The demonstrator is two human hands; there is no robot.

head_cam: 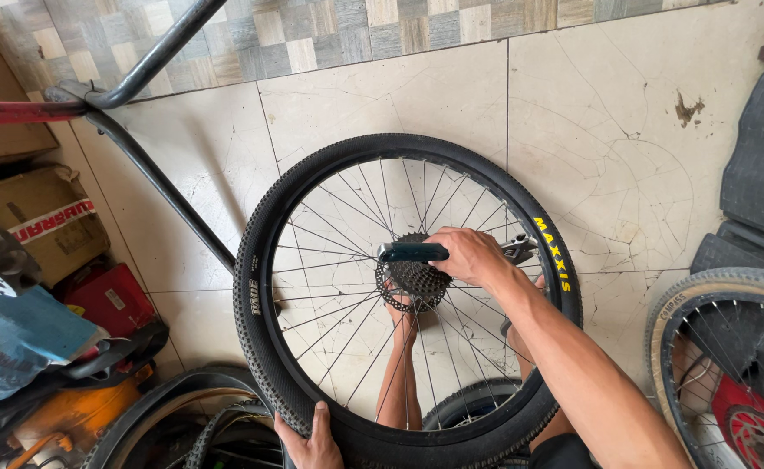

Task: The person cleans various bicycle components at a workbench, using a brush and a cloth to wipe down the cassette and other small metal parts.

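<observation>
Tiled floor behind; right hand [469, 254] grips wrench [412, 252] lying horizontal across cassette [415, 278].

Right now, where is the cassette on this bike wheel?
In the head view, the cassette sits at the hub of the upright wheel, just left of the right hand gripping a blue-handled tool.

- Above my wheel [408, 295] the tiled floor [608, 156] lies open for my right hand [469, 254].
- Left, a black frame tube [161, 187] and boxes [43, 217] crowd me.
- Right, another wheel [729, 365] blocks passage.
- Spokes [330, 260] leave only narrow gaps.
</observation>
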